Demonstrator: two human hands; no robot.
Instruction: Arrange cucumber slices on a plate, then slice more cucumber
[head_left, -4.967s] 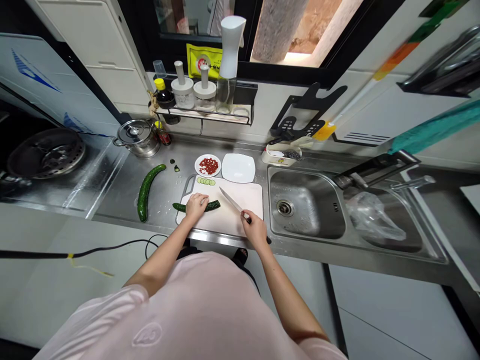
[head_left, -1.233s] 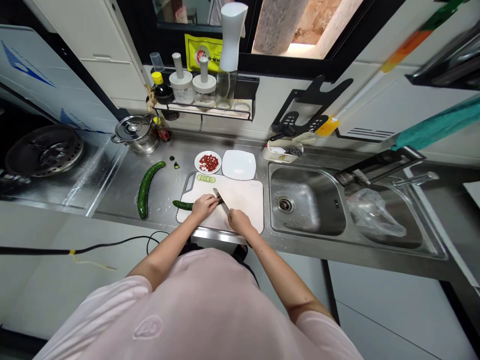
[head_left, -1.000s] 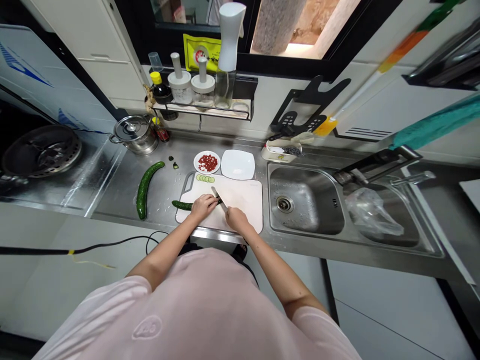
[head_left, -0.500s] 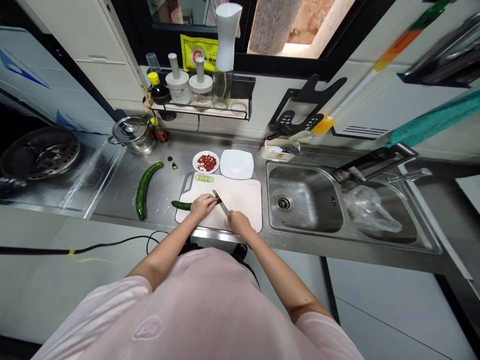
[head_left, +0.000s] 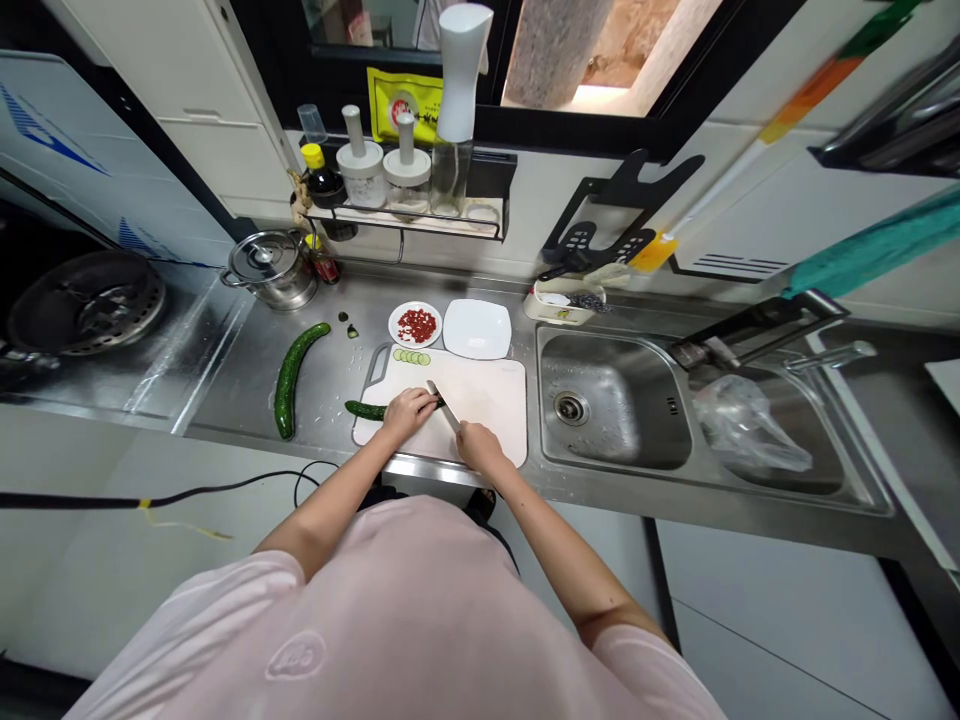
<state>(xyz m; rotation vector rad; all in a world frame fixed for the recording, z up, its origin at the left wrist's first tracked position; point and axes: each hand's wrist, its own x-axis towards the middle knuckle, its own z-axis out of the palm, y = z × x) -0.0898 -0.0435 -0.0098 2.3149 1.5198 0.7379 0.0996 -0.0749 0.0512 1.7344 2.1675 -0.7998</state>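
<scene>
A dark green cucumber (head_left: 365, 410) lies across the left part of the white cutting board (head_left: 487, 400), its left end jutting past the board's edge. My left hand (head_left: 409, 412) is closed over the cucumber near its right end and hides its middle. In my right hand (head_left: 478, 446) is a knife (head_left: 448, 407), gripped by its handle, with the blade slanting up and left at the cucumber's right end. Several pale cucumber slices (head_left: 412, 357) sit in a row at the board's upper left. A second, whole cucumber (head_left: 294, 378) rests on the steel counter to the left.
Behind the board stand a plate of chopped red pieces (head_left: 416, 325) and a white square plate (head_left: 477, 330). Dark green scraps (head_left: 351, 331) lie left of them. A steel sink (head_left: 611, 400) is on the right; a lidded pot (head_left: 271, 268) and a pan (head_left: 86, 300) are left.
The view has shifted slightly, so the scene sits a little further right. Both hands, the knife and the cucumber keep nearly the same positions on the board.
</scene>
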